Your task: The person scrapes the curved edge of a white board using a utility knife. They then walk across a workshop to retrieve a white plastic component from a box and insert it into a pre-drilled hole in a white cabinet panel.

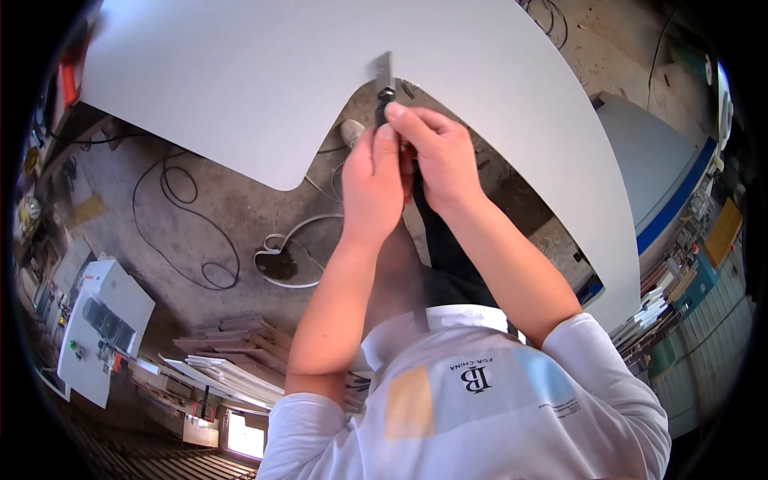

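A knife with a flat, blunt-ended metal blade (385, 72) and a black handle is held upright in the picture, pointing away from me. My left hand (374, 180) is closed round the lower handle, its thumb along the side. Against it, my right hand (445, 156) is closed as well, with thumb and fingers pinching the handle just below the blade. The blade shows over the inner corner of the cut-out in a large pale grey panel (232, 76); whether it touches the panel I cannot tell. My fingers hide most of the handle.
The panel curves round my front and right side. On the concrete floor lie a black cable (172, 228) and a pale looped strip (288, 284). Stacked boards (240, 348) stand behind me at left, near a white machine (104, 328). Another grey panel (648, 144) sits at far right.
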Available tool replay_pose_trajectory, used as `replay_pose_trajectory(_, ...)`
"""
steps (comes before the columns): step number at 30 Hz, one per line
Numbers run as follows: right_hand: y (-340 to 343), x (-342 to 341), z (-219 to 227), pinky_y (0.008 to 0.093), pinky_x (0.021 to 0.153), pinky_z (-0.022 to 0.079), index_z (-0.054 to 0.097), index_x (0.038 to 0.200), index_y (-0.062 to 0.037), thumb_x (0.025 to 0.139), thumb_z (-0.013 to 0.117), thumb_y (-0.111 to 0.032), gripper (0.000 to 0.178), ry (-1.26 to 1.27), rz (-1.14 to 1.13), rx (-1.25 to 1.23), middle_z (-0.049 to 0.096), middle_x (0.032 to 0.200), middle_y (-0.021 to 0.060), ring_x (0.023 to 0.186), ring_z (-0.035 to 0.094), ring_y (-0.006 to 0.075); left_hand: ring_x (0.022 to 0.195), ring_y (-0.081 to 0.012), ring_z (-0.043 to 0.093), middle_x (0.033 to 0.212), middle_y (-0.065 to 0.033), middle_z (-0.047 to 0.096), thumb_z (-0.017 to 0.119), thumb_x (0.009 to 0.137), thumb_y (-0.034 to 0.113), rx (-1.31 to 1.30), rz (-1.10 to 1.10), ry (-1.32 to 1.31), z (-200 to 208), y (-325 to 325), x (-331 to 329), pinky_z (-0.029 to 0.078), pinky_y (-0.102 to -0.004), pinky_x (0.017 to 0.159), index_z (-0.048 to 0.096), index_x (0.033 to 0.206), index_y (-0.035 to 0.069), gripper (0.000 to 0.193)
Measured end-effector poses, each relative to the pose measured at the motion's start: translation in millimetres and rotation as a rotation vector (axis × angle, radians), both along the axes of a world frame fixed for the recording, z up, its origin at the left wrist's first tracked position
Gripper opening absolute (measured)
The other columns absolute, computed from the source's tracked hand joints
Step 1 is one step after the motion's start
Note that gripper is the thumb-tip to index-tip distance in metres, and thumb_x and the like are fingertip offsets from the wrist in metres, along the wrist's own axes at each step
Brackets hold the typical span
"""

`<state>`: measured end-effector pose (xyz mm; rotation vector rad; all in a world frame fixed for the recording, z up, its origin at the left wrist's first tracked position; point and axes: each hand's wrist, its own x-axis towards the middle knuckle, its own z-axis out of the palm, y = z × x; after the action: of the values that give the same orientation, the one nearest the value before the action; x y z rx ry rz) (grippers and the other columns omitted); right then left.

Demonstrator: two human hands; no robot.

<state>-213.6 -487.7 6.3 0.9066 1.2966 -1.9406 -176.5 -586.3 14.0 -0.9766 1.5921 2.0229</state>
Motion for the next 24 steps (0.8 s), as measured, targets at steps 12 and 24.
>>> replay_pose_trajectory(12,45.6,18.5,17.9,0.027,0.067,0.051,0.071,0.105,0.0027,0.097,0.073,-0.025,0.029,0.17,0.063,0.025,0.064,0.08,0.0026,0.071,0.063,0.0117,0.058,-0.0115,0.053,0.077,-0.0045,0.058,0.044,0.11,0.036,0.369,-0.118,0.015,2.1,-14.5,43.8,0.046,-0.0266,0.057,0.059,0.105,0.003,0.037)
replay_pose_trajectory(24,113.4,-8.6,34.8,0.0274,0.054,0.04,0.069,0.075,-0.0011,0.088,0.077,-0.011,0.018,0.996,0.63,0.793,0.059,0.063,0.0037,0.058,0.053,0.0116,0.071,-0.0081,0.047,0.085,0.0006,0.055,0.042,0.112,0.034,-0.237,0.201,0.326,-29.5,3.2,54.9,0.04,-0.0234,0.068,0.056,0.123,0.002,0.036)
